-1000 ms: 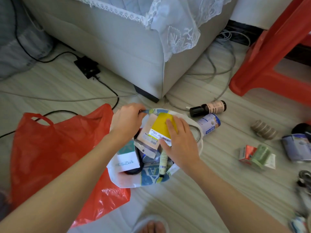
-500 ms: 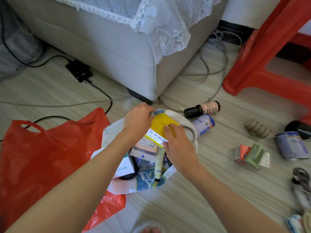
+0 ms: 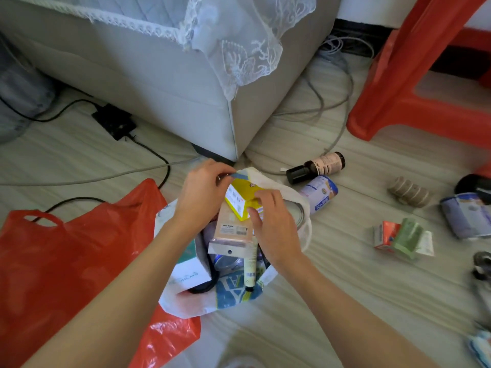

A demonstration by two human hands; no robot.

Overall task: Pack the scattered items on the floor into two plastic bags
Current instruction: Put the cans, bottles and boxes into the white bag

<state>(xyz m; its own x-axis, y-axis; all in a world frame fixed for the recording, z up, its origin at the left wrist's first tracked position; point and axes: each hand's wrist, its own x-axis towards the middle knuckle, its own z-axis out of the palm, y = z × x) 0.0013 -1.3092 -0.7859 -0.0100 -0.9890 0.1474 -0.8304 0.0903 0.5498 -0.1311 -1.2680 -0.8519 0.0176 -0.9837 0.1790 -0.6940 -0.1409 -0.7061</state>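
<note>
A red bag [image 3: 53, 266] lies flat on the floor [image 3: 332, 301] at the left. Just beside it, partly on top of it, sits a white bag [image 3: 183, 301], open and full. Inside are a white box [image 3: 190, 266], a flat pink pack [image 3: 232, 229] and a thin tube [image 3: 251, 266]. The left hand [image 3: 200, 200] pinches the far rim of the white bag with its fingers closed on it. The right hand [image 3: 273, 224] has its fingers curled on a yellow box [image 3: 240, 196], which sits at the top of the white bag, over the pink pack. To the right, on the floor, lie a dark bottle [image 3: 316, 167] and a small can [image 3: 320, 192], close to the bag. Farther right are a brown roll [image 3: 409, 192], a red and green pack [image 3: 401, 237] and a blue can [image 3: 465, 219]. A red stool [image 3: 414, 83] stands behind them.
</note>
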